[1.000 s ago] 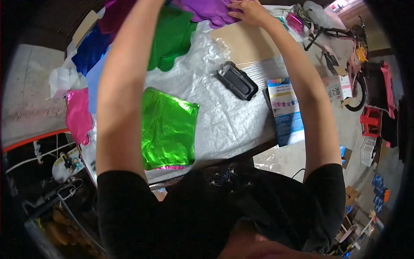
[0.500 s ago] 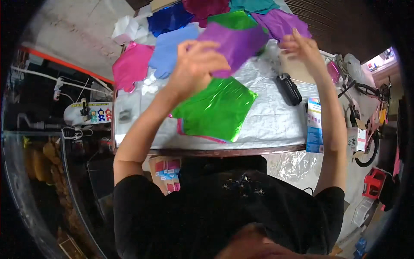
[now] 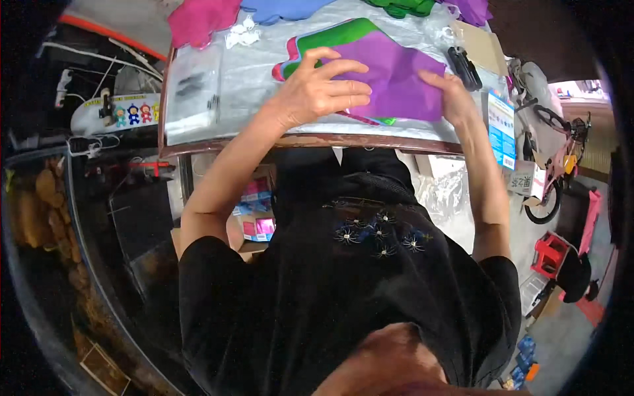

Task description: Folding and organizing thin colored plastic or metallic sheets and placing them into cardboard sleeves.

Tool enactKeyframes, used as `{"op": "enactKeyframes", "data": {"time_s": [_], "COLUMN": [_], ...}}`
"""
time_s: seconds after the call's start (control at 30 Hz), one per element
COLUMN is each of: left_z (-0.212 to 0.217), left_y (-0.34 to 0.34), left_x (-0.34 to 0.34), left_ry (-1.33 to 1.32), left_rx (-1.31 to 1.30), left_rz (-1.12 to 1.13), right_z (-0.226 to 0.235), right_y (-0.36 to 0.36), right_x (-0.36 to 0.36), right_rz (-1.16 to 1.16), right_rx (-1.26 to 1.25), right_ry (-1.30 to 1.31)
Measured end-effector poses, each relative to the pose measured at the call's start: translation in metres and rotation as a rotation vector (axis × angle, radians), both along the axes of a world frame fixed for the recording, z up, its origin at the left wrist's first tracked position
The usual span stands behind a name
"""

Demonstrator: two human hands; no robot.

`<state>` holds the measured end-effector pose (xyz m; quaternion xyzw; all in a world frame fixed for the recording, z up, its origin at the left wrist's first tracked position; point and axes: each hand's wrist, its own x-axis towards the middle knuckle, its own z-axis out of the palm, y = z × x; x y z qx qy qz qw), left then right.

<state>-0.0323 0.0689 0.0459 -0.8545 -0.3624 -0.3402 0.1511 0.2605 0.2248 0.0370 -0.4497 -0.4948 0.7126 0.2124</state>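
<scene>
A flat purple foil balloon (image 3: 399, 82) lies over a stack of similar flat balloons near the table's front edge. The green balloon (image 3: 343, 33) beneath it shows along its far and left sides, with pink and red edges poking out below. My left hand (image 3: 320, 86) rests at the purple foil's left side, fingers spread and stretched across it. At its right edge my right hand (image 3: 456, 99) pinches the foil, thumb on top; the other fingers are mostly hidden behind.
A pink flat balloon (image 3: 205, 20) and a light blue one (image 3: 284, 10) lie at the far left. On the right are a black handheld object (image 3: 465, 68), a cardboard piece (image 3: 481, 46) and a blue-and-white package (image 3: 500, 129). A clear bag (image 3: 191, 89) lies left.
The purple balloon has come down and nearer, from above the table onto the green one. My right hand, empty before, now grips its right edge. The view has tilted lower.
</scene>
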Motion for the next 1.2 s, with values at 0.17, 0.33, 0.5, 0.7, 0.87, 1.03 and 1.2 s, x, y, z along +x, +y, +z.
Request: {"op": "enactKeyframes", "data": {"time_s": [0.17, 0.33, 0.5, 0.7, 0.87, 1.03, 1.2], "left_z": [-0.018, -0.039, -0.048, -0.052, -0.054, -0.044, -0.03], "left_y": [-0.028, -0.054, -0.052, -0.045, -0.046, -0.042, -0.044], "left_x": [-0.029, -0.069, -0.067, -0.059, -0.066, -0.067, -0.07], "left_ry": [-0.219, -0.582, -0.53, -0.554, -0.546, -0.445, -0.533], "left_rx": [-0.187, -0.436, -0.459, -0.54, -0.563, -0.516, -0.634], "left_rz": [0.214, 0.524, 0.572, 0.587, 0.636, 0.667, 0.514], "right_z": [-0.021, -0.013, -0.006, -0.023, 0.032, 0.032, -0.001], "right_y": [-0.008, -0.016, -0.019, -0.008, -0.023, -0.059, -0.063], "right_x": [0.009, -0.004, -0.027, -0.015, -0.029, -0.043, -0.044], "right_rz": [-0.098, -0.133, -0.018, -0.002, 0.386, 0.173, 0.655], "right_rx": [0.072, 0.09, 0.058, 0.073, 0.621, 1.367, 1.412], "right_ry": [0.073, -0.024, -0.008, -0.108, -0.951, -0.897, -0.886]}}
